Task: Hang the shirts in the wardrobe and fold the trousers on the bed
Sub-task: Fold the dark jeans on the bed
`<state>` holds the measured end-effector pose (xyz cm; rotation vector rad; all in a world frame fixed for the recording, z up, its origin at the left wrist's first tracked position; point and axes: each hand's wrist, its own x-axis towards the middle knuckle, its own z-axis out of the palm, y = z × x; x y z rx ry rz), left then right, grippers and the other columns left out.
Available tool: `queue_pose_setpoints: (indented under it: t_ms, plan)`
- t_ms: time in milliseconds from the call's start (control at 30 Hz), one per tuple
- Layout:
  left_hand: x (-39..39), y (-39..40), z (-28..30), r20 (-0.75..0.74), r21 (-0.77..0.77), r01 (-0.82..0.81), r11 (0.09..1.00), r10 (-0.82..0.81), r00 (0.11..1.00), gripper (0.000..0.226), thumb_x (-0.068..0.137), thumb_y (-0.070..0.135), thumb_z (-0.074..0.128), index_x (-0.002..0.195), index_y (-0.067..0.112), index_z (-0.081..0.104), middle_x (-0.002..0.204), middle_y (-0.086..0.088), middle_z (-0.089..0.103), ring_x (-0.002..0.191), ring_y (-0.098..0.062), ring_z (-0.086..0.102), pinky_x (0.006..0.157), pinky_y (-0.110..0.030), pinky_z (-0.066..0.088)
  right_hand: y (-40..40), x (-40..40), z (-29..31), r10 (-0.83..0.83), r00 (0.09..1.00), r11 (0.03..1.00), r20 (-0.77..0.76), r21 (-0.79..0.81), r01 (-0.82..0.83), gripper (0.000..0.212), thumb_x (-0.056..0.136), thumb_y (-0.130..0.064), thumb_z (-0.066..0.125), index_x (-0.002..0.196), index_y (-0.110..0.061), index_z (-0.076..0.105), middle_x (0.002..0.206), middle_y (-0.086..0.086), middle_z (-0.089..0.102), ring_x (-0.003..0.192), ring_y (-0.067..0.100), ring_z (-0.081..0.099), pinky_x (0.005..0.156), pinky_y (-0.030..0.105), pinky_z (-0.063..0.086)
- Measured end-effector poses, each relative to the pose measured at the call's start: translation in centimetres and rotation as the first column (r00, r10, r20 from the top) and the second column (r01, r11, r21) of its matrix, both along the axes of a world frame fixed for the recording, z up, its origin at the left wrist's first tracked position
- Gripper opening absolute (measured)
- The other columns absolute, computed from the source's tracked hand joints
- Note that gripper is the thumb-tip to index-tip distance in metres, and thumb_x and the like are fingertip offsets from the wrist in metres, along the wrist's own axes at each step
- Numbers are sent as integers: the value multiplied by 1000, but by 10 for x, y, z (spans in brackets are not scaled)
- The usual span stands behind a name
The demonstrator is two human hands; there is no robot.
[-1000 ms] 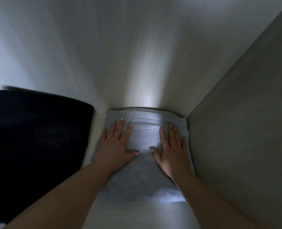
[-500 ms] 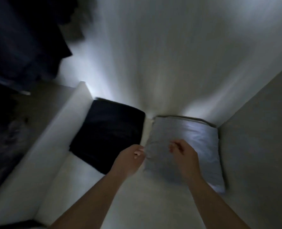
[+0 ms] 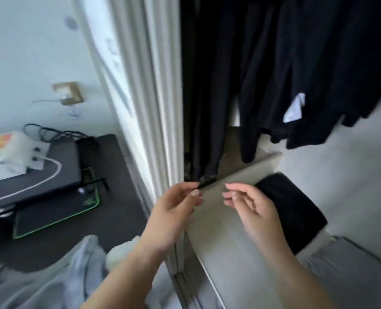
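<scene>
Motion blur smears the wall socket (image 3: 68, 93); hanging dark clothes (image 3: 296, 63) run off the top edge.

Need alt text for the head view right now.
Both hands, left hand and right hand, hang empty with relaxed fingers before an open wardrobe of dark hanging clothes. A folded black garment lies on the shelf at right.

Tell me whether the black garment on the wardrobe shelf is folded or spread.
Folded: the black garment lies as a compact, thick rectangle on the shelf.
</scene>
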<state>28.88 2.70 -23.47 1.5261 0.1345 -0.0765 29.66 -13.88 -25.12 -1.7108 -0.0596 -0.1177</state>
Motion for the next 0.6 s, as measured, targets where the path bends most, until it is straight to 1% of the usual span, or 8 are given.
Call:
queue_pose_setpoints:
  t_ms: [67,100,167,200,267,433,533,600]
  plan:
    - [-24,41,23,67,-16,-62,998,63,996,16,90,18,60,105,15,65,98,-2,73,85,-8,69,79,-19,52,47,-6,23,117,992,993,44,-1,-117,31,94,-2,50,93,-27,67,88,-10,72,83,5,68,77,12,49]
    - [-36,60,33,91,-10,-94,996,95,991,16,90,19,62,105,16,66,98,-2,73,87,-10,70,80,-20,52,69,-10,32,170,983,985,65,-5,-170,33,94,-3,50,90,-31,68,90,-9,73,85,6,68,79,14,50]
    - [-64,102,47,134,-3,-180,984,179,975,15,91,20,63,105,18,66,98,-1,73,89,-12,70,84,-26,53,116,-26,51,267,955,964,127,-33,-265,36,95,-8,52,89,-39,69,93,-6,72,87,11,69,84,25,52]
    - [-86,131,52,156,4,-243,970,239,958,14,92,20,62,106,19,65,98,0,74,90,-11,70,86,-27,53,147,-40,60,313,937,950,153,-51,-309,34,94,-10,54,89,-39,69,93,-6,72,87,12,69,85,30,52]
    - [-116,166,59,166,5,-316,949,310,936,14,93,17,58,103,21,66,96,2,74,88,-9,69,85,-25,52,184,-61,71,371,910,928,187,-50,-368,31,94,-8,53,88,-34,68,91,-6,72,84,12,69,86,33,53]
    - [-220,261,66,188,-42,-506,862,504,843,14,93,11,57,104,14,65,94,0,73,80,-4,68,71,-14,49,293,-135,86,552,797,832,245,-100,-546,27,94,-3,51,95,-26,66,90,-9,72,82,8,69,80,20,52]
    - [-293,320,62,180,-25,-614,789,608,773,14,93,14,57,102,19,66,93,3,74,80,-3,68,71,-14,48,358,-191,90,666,707,742,239,-105,-662,26,94,-3,50,96,-23,66,91,-11,71,82,5,68,77,15,51]
    - [-342,356,56,174,-23,-690,724,682,710,14,93,14,57,101,21,66,92,5,74,81,-4,68,74,-17,50,400,-228,88,731,639,674,240,-106,-731,26,94,-3,50,96,-24,65,90,-10,71,82,6,68,79,18,52]
